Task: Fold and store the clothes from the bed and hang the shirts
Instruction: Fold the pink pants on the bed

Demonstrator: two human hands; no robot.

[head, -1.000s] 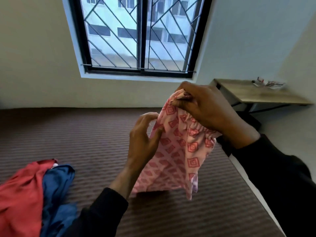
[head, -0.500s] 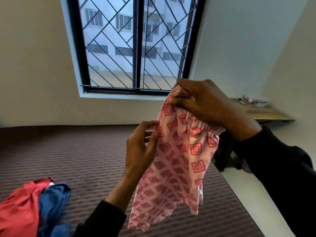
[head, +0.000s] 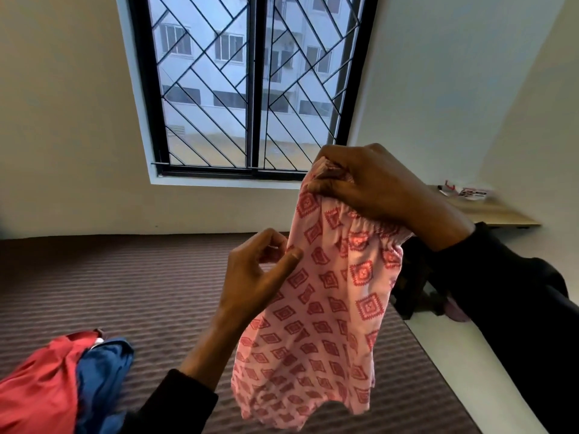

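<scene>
1. The right hand (head: 372,186) bunches the gathered elastic waistband of a pink cotton garment with a red diamond print (head: 316,311) in curled fingers.
2. The left hand (head: 257,277) pinches the garment's left edge between thumb and fingertips, below the right hand's fingers.
3. The garment hangs clear above the brown ribbed bed cover (head: 125,286).
4. A red cloth (head: 37,383) and a blue cloth (head: 100,377) lie touching, well left of the left fingers.

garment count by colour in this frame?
Pink patterned garment: 1, held up off the bed, right hand gripping its gathered top, left hand pinching its edge
Red garment: 1, lying on the bed
Blue garment: 1, lying against the red one
Total: 3
</scene>
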